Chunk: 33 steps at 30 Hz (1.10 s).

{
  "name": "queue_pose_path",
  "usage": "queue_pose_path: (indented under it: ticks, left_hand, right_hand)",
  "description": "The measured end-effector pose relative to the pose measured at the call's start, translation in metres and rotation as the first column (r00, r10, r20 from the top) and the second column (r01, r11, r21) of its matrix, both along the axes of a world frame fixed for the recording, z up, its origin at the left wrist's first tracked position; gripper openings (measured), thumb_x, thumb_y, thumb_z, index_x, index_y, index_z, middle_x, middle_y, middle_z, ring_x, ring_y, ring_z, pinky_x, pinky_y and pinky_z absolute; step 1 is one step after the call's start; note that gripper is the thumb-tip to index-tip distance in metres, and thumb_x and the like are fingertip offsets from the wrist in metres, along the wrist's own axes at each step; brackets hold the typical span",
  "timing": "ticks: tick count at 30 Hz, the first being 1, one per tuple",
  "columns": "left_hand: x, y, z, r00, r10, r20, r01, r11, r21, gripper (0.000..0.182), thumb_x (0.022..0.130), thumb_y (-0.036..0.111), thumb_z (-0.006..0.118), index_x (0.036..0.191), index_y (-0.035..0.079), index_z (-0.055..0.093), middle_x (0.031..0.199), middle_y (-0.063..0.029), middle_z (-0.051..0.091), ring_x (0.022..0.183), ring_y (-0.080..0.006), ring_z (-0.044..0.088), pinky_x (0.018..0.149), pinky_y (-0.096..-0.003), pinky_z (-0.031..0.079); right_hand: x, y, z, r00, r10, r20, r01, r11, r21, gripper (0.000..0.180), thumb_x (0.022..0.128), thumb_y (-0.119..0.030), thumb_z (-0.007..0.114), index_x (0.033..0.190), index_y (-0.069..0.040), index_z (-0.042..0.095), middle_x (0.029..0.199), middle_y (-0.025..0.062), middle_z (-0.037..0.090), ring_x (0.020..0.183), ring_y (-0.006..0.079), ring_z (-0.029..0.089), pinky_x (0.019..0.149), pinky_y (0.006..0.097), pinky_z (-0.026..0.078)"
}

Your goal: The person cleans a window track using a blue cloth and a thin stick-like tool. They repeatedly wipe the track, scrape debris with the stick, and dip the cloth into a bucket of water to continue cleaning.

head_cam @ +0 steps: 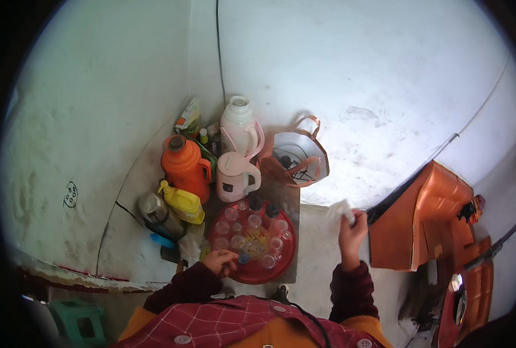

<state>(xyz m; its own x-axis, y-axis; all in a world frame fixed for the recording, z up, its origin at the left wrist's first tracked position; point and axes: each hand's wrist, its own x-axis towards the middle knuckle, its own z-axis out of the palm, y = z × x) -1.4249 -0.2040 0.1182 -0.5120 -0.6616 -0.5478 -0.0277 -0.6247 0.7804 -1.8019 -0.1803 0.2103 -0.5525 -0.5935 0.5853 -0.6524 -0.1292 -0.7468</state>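
Observation:
My right hand is raised beyond the tray's right side, its fingers closed on a whitish, see-through crumpled thing, perhaps a plastic bag or cloth; blur hides which. On the left, my left hand is at the near left rim of a round red tray. Its fingertips are beside a small bluish cup or cap; whether they grip it cannot be told. Several clear drinking glasses stand on the tray. Dark-topped containers are at its far edge, and a yellow pattern marks its middle.
Behind the tray stand a pink electric kettle, a white thermos flask and an orange one. A yellow pump bottle and steel flask flank them. An open bag sits behind; an orange-brown sofa is right, a green stool lower left.

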Motion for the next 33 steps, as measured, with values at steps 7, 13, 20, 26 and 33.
queue_pose_path:
  ticks: [7, 13, 20, 26, 33]
  left_hand:
    - [-0.031, 0.047, -0.041, 0.891, 0.448, 0.077, -0.451, 0.892, 0.035, 0.023, 0.094, 0.022, 0.052, 0.102, 0.003, 0.063, 0.072, -0.0077, 0.065, 0.047, -0.0124, 0.052, 0.042, -0.0248, 0.039]
    - [-0.127, 0.084, -0.017, 0.899, 0.398, 0.186, -0.42, 0.902, 0.101, 0.022, 0.097, 0.018, 0.05, 0.106, 0.0, 0.059, 0.076, -0.0099, 0.066, 0.051, -0.0118, 0.054, 0.044, -0.0265, 0.042]
    - [-0.135, 0.104, 0.02, 0.733, 0.629, 0.26, -0.636, 0.769, -0.067, 0.021, 0.094, 0.018, 0.054, 0.103, 0.0, 0.06, 0.074, -0.0097, 0.065, 0.047, -0.0101, 0.051, 0.043, -0.0255, 0.04]
    - [-0.123, 0.136, 0.015, 0.686, 0.675, 0.272, -0.689, 0.722, -0.056, 0.026, 0.095, 0.025, 0.053, 0.103, 0.002, 0.062, 0.075, -0.0055, 0.065, 0.049, -0.0082, 0.051, 0.045, -0.0238, 0.04]
    - [-0.048, 0.2, 0.006, 0.637, 0.74, 0.216, -0.74, 0.665, -0.096, 0.027, 0.097, 0.027, 0.051, 0.104, 0.004, 0.064, 0.074, -0.0037, 0.065, 0.051, -0.0077, 0.052, 0.047, -0.0236, 0.041]
  right_hand:
    - [-0.122, -0.16, -0.017, 0.996, 0.062, 0.068, -0.048, 0.98, -0.194, 0.011, 0.082, 0.001, 0.059, 0.091, -0.001, 0.055, 0.08, 0.0046, 0.055, 0.071, 0.0127, 0.052, 0.064, 0.0271, 0.045]
    - [-0.166, -0.278, -0.097, 0.982, 0.158, -0.1, -0.084, 0.853, 0.515, 0.046, 0.077, -0.021, 0.067, 0.117, -0.001, 0.057, 0.11, 0.0254, 0.061, 0.103, 0.0382, 0.059, 0.085, 0.0425, 0.048]
    - [-0.124, -0.287, -0.126, 0.915, 0.395, -0.083, -0.32, 0.835, 0.447, 0.047, 0.082, -0.023, 0.057, 0.121, 0.002, 0.057, 0.106, 0.0238, 0.064, 0.098, 0.0374, 0.062, 0.086, 0.042, 0.049]
    - [-0.053, -0.166, -0.105, 0.871, 0.492, 0.011, -0.492, 0.87, 0.023, 0.02, 0.093, -0.007, 0.053, 0.109, 0.004, 0.06, 0.095, 0.0142, 0.063, 0.088, 0.0237, 0.062, 0.077, 0.0317, 0.05]
    - [0.123, 0.0, -0.115, 0.165, 0.981, 0.1, -0.926, 0.119, 0.359, 0.019, 0.086, -0.008, 0.059, 0.104, -0.002, 0.065, 0.09, 0.017, 0.067, 0.083, 0.03, 0.065, 0.076, 0.0397, 0.051]
